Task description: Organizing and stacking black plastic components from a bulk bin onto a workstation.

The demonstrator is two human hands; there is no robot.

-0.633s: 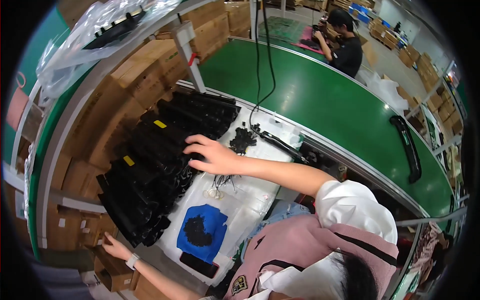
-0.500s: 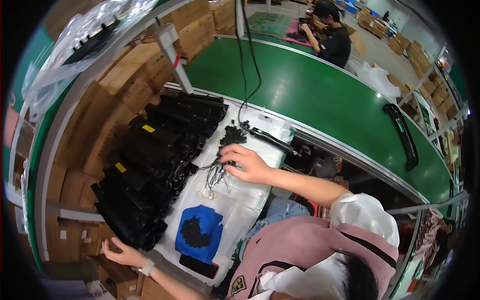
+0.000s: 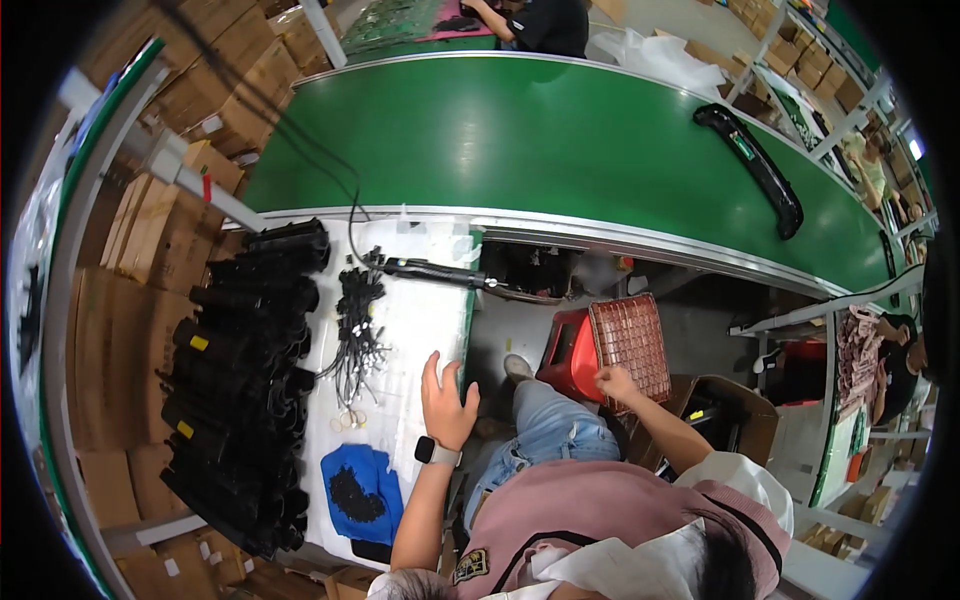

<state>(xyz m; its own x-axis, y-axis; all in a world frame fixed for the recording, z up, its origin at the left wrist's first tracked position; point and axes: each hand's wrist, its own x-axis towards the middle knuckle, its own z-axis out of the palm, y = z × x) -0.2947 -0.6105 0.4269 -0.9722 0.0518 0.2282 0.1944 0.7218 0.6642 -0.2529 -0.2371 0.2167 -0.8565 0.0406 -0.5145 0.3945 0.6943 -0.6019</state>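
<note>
My left hand, with a watch on its wrist, is over the right edge of the white worktop. Its fingers are spread and it holds nothing. My right hand is in front of a woven seat mat beside a red stool. Its fingers look curled; whether they grip anything is hidden. On the worktop lie a bundle of black cables, a black handheld tool with a cord, and a blue cloth bearing small black parts.
Long black plastic housings are stacked left of the worktop. Beyond runs a green conveyor with one black curved part on it. Cardboard boxes line the left; an open carton stands right. A co-worker sits across the conveyor.
My right hand has left the black cables and moved right to the woven mat. My left hand has come from the housings to the worktop's right edge. The view has turned right.
</note>
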